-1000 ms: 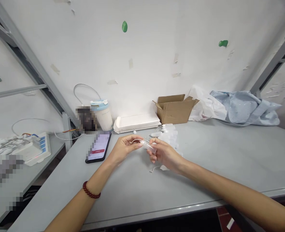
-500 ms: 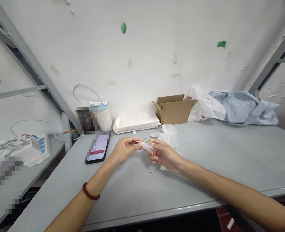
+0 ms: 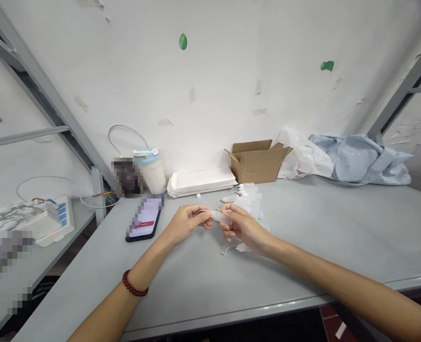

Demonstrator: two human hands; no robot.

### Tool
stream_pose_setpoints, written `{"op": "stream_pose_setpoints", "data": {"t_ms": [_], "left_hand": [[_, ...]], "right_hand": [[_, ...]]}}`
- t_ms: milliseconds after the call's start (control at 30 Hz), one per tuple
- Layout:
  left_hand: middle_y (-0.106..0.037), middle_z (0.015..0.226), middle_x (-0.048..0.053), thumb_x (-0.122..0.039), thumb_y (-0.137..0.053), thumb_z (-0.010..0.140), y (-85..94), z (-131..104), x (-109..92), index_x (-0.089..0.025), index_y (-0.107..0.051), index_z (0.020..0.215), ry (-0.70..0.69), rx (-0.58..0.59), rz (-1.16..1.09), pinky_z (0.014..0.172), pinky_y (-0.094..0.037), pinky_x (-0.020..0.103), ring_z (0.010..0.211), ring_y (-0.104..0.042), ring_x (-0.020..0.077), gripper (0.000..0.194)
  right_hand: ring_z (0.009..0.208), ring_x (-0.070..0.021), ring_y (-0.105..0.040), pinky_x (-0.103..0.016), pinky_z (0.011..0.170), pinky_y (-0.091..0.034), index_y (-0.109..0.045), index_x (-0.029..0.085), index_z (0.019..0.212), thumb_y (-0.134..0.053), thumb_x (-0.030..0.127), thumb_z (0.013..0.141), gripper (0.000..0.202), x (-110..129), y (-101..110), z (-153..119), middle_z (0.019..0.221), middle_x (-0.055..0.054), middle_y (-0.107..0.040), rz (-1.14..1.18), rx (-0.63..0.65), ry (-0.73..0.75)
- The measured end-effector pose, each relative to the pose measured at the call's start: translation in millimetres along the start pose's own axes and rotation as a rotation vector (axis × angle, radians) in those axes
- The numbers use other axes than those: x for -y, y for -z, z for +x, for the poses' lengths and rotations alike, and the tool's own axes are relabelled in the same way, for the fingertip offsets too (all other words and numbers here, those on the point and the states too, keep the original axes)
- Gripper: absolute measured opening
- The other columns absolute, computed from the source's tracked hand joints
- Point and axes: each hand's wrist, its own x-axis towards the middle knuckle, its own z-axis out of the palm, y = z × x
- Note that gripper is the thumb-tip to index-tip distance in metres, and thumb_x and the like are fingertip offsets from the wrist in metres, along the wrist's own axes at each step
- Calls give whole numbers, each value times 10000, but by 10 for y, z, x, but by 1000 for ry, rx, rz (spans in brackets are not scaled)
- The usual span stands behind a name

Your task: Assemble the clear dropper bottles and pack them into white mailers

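Between my two hands is a small translucent white sleeve-like piece [image 3: 219, 217], held just above the table; its exact kind is unclear. My left hand [image 3: 189, 223] pinches its left end, where a thin white cord showed a moment ago. My right hand [image 3: 244, 228] has its thumb and fingers closed round the right end. Just beyond my right hand lies a pile of similar white pieces [image 3: 250, 199] with thin cords. Another white piece [image 3: 244, 247] with a bent cord lies partly hidden beneath my right hand.
On the grey table [image 3: 196, 289], a phone [image 3: 148, 216] lies to the left, near a lidded cup [image 3: 152, 173]. Against the wall stand a stack of white flat packets [image 3: 203, 182], an open cardboard box [image 3: 258, 164], a white plastic bag [image 3: 301, 156] and light blue cloth [image 3: 360, 159].
The left fingers have closed further over the left end of the piece, and the cord loop above them shows less. The right hand has shifted very slightly to the right.
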Motion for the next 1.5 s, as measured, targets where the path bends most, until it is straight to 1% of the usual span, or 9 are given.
{"op": "stream_pose_setpoints", "data": {"t_ms": [233, 433, 600, 767, 900, 1067, 1233, 1333, 1500], "left_hand": [[-612, 680, 29, -343, -642, 747, -5, -5, -21, -109, -640, 706, 83, -58, -141, 614, -475, 252, 586, -557, 110, 238], [-623, 689, 37, -352, -639, 752, -12, -3, 10, -101, -645, 759, 46, -58, -101, 645, -474, 267, 614, -572, 124, 251], [-643, 735, 37, -323, -634, 753, -25, 1, 30, -114, -650, 863, -57, -46, 1, 748, -470, 289, 718, -596, 151, 236], [-659, 764, 40, -313, -657, 724, -33, -5, 14, -119, -655, 879, -61, -73, 7, 778, -472, 300, 749, -606, 162, 248], [-674, 783, 62, -348, -647, 734, -36, -9, -8, -111, -663, 873, -17, -91, -27, 774, -485, 307, 750, -619, 169, 275], [-636, 718, 64, -431, -591, 767, -33, 7, 6, -100, -645, 722, 50, -43, -43, 635, -505, 286, 644, -592, 148, 339], [-594, 643, 39, -423, -533, 811, -32, 5, 34, -110, -607, 660, 21, 0, 27, 572, -468, 257, 572, -562, 128, 355], [-594, 633, 30, -376, -514, 835, -46, -16, 21, -116, -604, 667, -57, -16, 119, 617, -458, 251, 590, -557, 125, 322], [-621, 715, 33, -305, -497, 852, -97, -50, 26, -137, -620, 791, -229, -102, 361, 669, -433, 248, 692, -560, 143, 217]], "right_hand": [[525, -106, -442, -240, 514, -379, -443, 194, 961, -469, 386, 855, 221, -65, 40, 31, 636, 43, -489, -505, -159, 228], [572, -126, -456, -253, 577, -360, -550, 166, 889, -387, 291, 902, 206, -102, 108, 35, 643, -3, -521, -1010, -201, 557], [488, -106, -394, -232, 517, -319, -517, 177, 703, -369, 307, 915, 289, -27, 93, 28, 521, 39, -422, -957, -217, 427], [449, -95, -363, -220, 480, -302, -563, 168, 773, -386, 335, 909, 279, -20, 91, 34, 499, 58, -389, -868, -231, 360], [450, -91, -381, -217, 485, -322, -576, 159, 866, -360, 321, 918, 275, -42, 101, 36, 534, 52, -425, -858, -226, 392], [517, -107, -442, -222, 536, -360, -558, 159, 907, -355, 288, 918, 240, -57, 112, 40, 593, 23, -484, -952, -219, 515], [563, -122, -468, -235, 567, -363, -558, 165, 870, -349, 281, 920, 244, -32, 112, 42, 628, 1, -520, -1052, -212, 574], [506, -116, -449, -233, 528, -348, -536, 174, 789, -352, 299, 917, 257, 2, 103, 32, 553, 24, -475, -1024, -235, 513], [351, -91, -390, -224, 436, -336, -431, 201, 657, -344, 353, 912, 309, 20, 102, 37, 408, 81, -364, -815, -232, 278]]}}
